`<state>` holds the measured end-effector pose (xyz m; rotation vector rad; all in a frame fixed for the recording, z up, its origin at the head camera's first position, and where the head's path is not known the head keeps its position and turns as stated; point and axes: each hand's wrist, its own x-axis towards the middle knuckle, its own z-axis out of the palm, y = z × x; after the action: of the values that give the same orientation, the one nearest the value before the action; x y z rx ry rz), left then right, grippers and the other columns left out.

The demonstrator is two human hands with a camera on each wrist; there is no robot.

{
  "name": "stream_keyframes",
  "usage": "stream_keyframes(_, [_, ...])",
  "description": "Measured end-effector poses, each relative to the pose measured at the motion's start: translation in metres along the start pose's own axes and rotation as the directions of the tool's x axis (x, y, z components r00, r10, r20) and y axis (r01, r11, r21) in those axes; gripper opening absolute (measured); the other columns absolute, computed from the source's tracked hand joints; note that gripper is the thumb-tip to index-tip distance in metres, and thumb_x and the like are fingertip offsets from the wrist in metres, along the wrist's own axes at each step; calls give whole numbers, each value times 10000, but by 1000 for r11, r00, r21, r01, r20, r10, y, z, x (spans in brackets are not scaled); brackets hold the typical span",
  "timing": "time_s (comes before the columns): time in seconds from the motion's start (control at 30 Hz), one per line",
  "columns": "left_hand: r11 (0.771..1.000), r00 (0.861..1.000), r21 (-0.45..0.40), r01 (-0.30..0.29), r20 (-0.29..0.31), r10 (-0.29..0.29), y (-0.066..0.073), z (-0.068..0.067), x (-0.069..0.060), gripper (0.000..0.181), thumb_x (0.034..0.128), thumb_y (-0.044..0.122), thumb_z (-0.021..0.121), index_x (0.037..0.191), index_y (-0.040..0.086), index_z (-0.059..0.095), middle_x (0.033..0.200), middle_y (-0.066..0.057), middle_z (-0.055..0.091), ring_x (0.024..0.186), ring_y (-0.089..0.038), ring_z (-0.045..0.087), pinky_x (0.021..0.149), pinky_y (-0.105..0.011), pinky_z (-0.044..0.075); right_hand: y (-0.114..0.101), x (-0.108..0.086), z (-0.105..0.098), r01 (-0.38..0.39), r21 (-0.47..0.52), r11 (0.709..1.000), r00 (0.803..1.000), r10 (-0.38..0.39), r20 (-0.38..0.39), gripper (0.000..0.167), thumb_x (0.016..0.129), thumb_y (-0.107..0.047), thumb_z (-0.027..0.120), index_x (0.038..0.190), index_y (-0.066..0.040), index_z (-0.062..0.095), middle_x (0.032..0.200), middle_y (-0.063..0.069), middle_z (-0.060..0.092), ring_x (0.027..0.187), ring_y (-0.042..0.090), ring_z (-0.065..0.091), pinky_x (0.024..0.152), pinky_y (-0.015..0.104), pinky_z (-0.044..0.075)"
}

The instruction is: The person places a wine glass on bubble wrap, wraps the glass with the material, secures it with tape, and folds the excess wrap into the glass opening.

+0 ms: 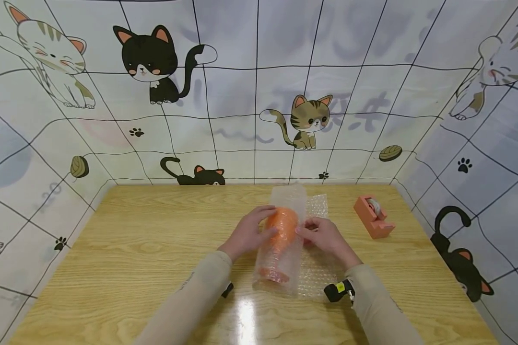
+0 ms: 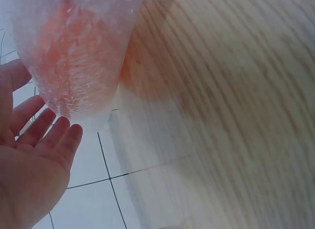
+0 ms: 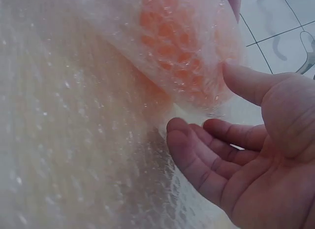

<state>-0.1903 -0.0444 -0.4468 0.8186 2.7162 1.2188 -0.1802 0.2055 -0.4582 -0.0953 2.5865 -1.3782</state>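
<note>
taking the wrapped orange object [image 1: 279, 247] as the dial's centre: nearest, showing pale sleeves [image 1: 181, 299] at eight and four o'clock, and wearing a black wrist device [image 1: 335, 293] with a yellow patch beside the right one. a little farther, seeing a sheet of bubble wrap [image 1: 318, 275] spreading over the wooden table [image 1: 164, 249] from about two to five o'clock, partly beneath the right forearm. at the centre, finding the orange object inside cloudy bubble wrap, pointing its broad orange end toward twelve and its redder end toward six; not making out whether resting or being lifted.

touching the wrapping from nine o'clock with the left hand [image 1: 248, 235], holding the thumb apart and spreading the fingers, only slightly bent. touching it from three o'clock with the right hand [image 1: 328, 239], setting the thumb against the side and curling the fingers loosely; not being able to tell whether pinching the wrap.

farther, noticing a coral tape dispenser [image 1: 371, 218] sitting between two and three o'clock. farthest, facing a gridded backdrop [image 1: 233, 91], showing a black-and-white cartoon cat [image 1: 151, 62] near eleven and a striped one toward twelve.
</note>
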Motion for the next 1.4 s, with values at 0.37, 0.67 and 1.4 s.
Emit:
stream_keyframes(0.37, [998,1000,61,4,9,-4,9,4,4,513,992,248,710,1456,71,580,1549,-59,494,1433,-267,470,1178,-413,392,-9,-7,-10,-63,-113,992,998,60,-28,350,966,-315,742,1073,2,641,954,128,670,761,210,668,669,290,532])
stream_keyframes(0.67, [995,999,89,-50,-13,51,17,11,8,483,969,214,724,1406,37,618,1493,-98,538,1413,-296,476,1183,-441,384,-12,-10,-10,-17,-27,999,994,14,-106,213,986,-192,701,1001,11,639,877,127,660,732,259,692,639,319,561])
stream_keyframes(1.4, [1000,998,-2,-31,-59,31,25,23,10,497,986,243,717,1430,62,587,1538,-60,516,1443,-262,458,1189,-432,377,-12,-6,-8,-52,-43,998,995,48,-90,343,963,-354,745,963,-28,640,843,86,641,715,224,661,636,287,550])
